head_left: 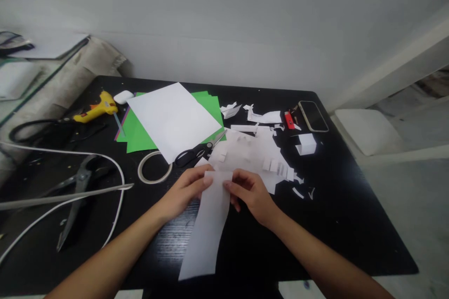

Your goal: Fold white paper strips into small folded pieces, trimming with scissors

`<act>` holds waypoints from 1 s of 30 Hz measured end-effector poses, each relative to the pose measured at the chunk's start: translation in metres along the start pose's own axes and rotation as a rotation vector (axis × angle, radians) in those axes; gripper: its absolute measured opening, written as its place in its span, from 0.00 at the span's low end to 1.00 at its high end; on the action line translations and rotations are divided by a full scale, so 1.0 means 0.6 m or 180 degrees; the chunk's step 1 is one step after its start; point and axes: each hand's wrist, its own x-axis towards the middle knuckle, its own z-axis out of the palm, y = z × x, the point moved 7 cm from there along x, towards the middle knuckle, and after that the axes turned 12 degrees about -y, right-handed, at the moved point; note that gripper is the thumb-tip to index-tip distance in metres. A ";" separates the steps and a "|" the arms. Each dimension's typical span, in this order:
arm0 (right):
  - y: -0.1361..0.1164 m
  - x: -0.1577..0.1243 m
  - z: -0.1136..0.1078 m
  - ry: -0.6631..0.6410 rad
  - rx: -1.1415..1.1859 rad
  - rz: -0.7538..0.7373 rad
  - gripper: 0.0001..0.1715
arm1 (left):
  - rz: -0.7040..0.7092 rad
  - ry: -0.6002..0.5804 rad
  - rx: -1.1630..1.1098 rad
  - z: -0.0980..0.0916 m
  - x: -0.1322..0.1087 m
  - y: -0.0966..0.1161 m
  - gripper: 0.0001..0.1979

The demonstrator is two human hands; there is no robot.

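Observation:
A long strip of white paper (pixel 206 229) runs from between my hands down toward the table's near edge. My left hand (pixel 187 191) pinches its top left corner between thumb and fingers. On the opposite side, my right hand (pixel 253 196) grips the top right edge, thumb in front and fingers behind. Just beyond my hands lies a larger white paper sheet (pixel 242 149) with small cut pieces on it. Black-handled scissors (pixel 196 152) rest by that sheet, blades pointing away to the right.
On the black table (pixel 315 224) are green sheets (pixel 140 138) under a white square sheet (pixel 175 121), a tape roll (pixel 141 173), a yellow glue gun (pixel 96 108), shears (pixel 81 182) and a white cable (pixel 121 205). Rightward sit a small paper box (pixel 306 144), a red lighter (pixel 289 120) and a phone (pixel 313 116).

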 end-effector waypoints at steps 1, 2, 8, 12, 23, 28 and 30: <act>0.003 0.000 -0.001 0.0003 0.0030 -0.0009 0.21 | 0.0031 -0.0070 -0.0208 0.000 0.000 -0.003 0.23; 0.004 0.001 -0.003 0.0021 0.0046 -0.0025 0.21 | 0.0026 -0.0116 -0.0361 -0.001 0.000 -0.006 0.24; -0.001 0.002 -0.019 0.0332 0.0053 -0.0150 0.22 | -0.0200 -0.0091 -0.0068 -0.004 -0.002 -0.015 0.22; -0.004 0.003 -0.016 0.0293 0.0126 -0.0201 0.21 | -0.0056 -0.0142 0.0196 0.008 0.001 -0.004 0.25; 0.014 0.003 0.003 -0.0005 0.0356 -0.0133 0.23 | 0.0072 -0.0312 0.0440 0.043 0.003 0.008 0.25; 0.010 0.000 0.014 -0.0147 0.0454 -0.0137 0.22 | -0.0077 -0.0331 0.0204 0.042 -0.001 -0.003 0.18; 0.007 -0.002 0.017 -0.0219 0.0446 -0.0129 0.21 | -0.0160 -0.0259 0.0191 0.040 -0.002 -0.005 0.18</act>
